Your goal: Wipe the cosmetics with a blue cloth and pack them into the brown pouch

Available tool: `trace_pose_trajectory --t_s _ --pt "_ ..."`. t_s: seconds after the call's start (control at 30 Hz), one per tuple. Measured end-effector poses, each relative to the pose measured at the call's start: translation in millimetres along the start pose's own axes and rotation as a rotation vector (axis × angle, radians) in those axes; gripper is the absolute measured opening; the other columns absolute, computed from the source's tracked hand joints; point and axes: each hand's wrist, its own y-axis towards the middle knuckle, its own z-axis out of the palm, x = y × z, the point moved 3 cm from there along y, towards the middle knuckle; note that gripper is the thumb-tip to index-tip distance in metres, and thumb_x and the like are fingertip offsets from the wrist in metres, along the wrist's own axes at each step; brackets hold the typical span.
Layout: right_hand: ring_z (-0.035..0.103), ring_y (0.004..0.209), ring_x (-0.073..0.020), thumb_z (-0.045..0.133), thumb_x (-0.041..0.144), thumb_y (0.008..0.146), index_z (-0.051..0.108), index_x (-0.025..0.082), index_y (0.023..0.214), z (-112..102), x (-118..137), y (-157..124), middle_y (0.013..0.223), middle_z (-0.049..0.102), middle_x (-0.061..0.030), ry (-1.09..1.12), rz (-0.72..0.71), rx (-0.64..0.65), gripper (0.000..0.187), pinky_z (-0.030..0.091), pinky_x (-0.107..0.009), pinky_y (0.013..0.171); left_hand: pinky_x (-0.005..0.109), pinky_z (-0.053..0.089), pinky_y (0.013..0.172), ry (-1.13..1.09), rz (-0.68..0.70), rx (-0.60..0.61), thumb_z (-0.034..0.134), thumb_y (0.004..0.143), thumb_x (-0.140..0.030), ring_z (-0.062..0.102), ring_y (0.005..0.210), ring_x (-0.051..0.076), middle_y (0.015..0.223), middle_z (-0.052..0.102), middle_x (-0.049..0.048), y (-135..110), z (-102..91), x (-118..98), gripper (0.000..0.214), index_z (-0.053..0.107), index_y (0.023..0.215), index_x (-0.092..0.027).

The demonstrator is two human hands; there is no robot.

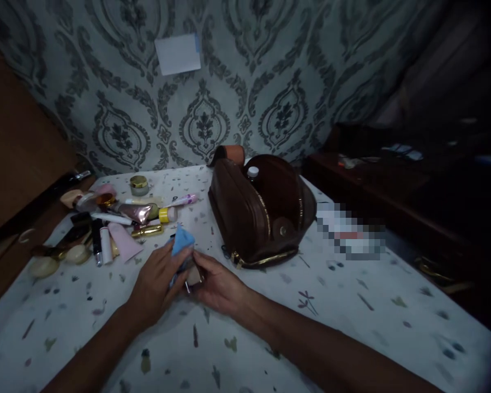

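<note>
My left hand (154, 279) grips a light blue cloth (183, 239), pressing it against a small beige item with a shiny edge (193, 277). My right hand (220, 285) has its fingers closed round that same item from the other side. Fingers and cloth cover much of it, so its exact kind does not show. Just beyond my right hand stands a dark brown toiletry bag (239, 218), unzipped, with a white-capped bottle (252, 173) inside. Left of my hands lies a pile of cosmetics, among them a pink tube (124, 242) and a gold lipstick tube (147, 231).
Under everything is a white patterned tablecloth (213, 349). A lidded jar (139, 185) stands behind the cosmetics. Right of the bag lies a blurred-out packet (352, 232). A patterned wall (245, 98) closes off the back, and dark wooden furniture (372, 191) borders the right.
</note>
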Motion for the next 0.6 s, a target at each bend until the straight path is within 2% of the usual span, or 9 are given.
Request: trace_pose_trajectory --t_s 0.1,0.17,0.27,0.37,0.47,0.53,0.6 --pt "0.06 0.06 -0.0109 0.072 0.023 0.081 0.067 0.014 0.081 -1.8 3.9 1.4 0.069 0.07 0.0008 -0.002 -0.029 -0.06 0.01 0.048 -0.023 0.06 0.036 0.054 0.087 0.014 0.099 -0.012 0.047 0.095 -0.016 0.066 0.11 0.024 0.112 0.073 0.0071 0.4 0.4 -10.6 0.045 0.046 0.14 -0.023" --pt "0.061 0.06 -0.0109 0.071 0.023 0.081 0.066 0.014 0.076 -2.1 7.4 0.8 0.067 0.069 0.0008 0.008 -0.042 -0.093 0.011 0.049 -0.023 0.064 0.036 0.055 0.081 -0.007 0.142 -0.007 0.047 0.094 -0.014 0.068 0.108 0.024 0.11 0.074 0.0042 -0.5 2.1 -16.4 0.045 0.048 0.138 -0.026" --pt "0.065 0.067 -0.0127 0.071 0.024 0.08 0.066 0.015 0.081 -1.4 11.5 -0.6 0.072 0.071 -0.0001 0.053 -0.058 -0.092 0.009 0.051 -0.025 0.074 0.038 0.057 0.078 -0.078 0.204 -0.011 0.047 0.092 -0.013 0.069 0.107 0.026 0.115 0.073 0.0032 -3.0 5.5 -22.3 0.047 0.05 0.136 -0.029" --pt "0.068 0.071 -0.0152 0.066 0.024 0.083 0.067 0.013 0.088 -2.3 11.7 0.1 0.078 0.072 -0.0043 0.067 0.007 -0.053 0.012 0.053 -0.027 0.075 0.039 0.057 0.083 -0.15 0.242 0.0 0.049 0.09 -0.011 0.067 0.112 0.026 0.118 0.072 0.0033 -4.0 7.1 -25.8 0.047 0.055 0.133 -0.029" --pt "0.068 0.069 -0.0165 0.062 0.029 0.086 0.067 0.008 0.086 -7.5 10.3 3.0 0.077 0.072 -0.0082 0.061 0.095 -0.062 0.021 0.054 -0.028 0.071 0.036 0.057 0.083 -0.162 0.277 0.007 0.047 0.092 -0.01 0.064 0.116 0.022 0.115 0.073 0.0032 -3.2 4.6 -29.1 0.043 0.057 0.131 -0.027" --pt "0.067 0.063 -0.0155 0.062 0.031 0.087 0.067 0.009 0.085 -11.3 10.0 5.1 0.072 0.071 -0.0069 0.063 0.102 -0.084 0.023 0.053 -0.026 0.066 0.035 0.056 0.085 -0.156 0.267 -0.031 0.048 0.093 -0.009 0.063 0.117 0.022 0.113 0.073 0.0061 -2.8 1.6 -29.1 0.044 0.054 0.134 -0.023" --pt "0.064 0.059 -0.0137 0.063 0.031 0.088 0.067 0.011 0.085 -13.6 9.9 6.3 0.069 0.07 -0.0039 0.06 0.073 -0.106 0.02 0.051 -0.025 0.06 0.037 0.055 0.091 -0.126 0.165 -0.095 0.051 0.092 -0.011 0.061 0.118 0.023 0.115 0.071 0.0094 -2.7 -0.9 -24.5 0.047 0.048 0.139 -0.021"
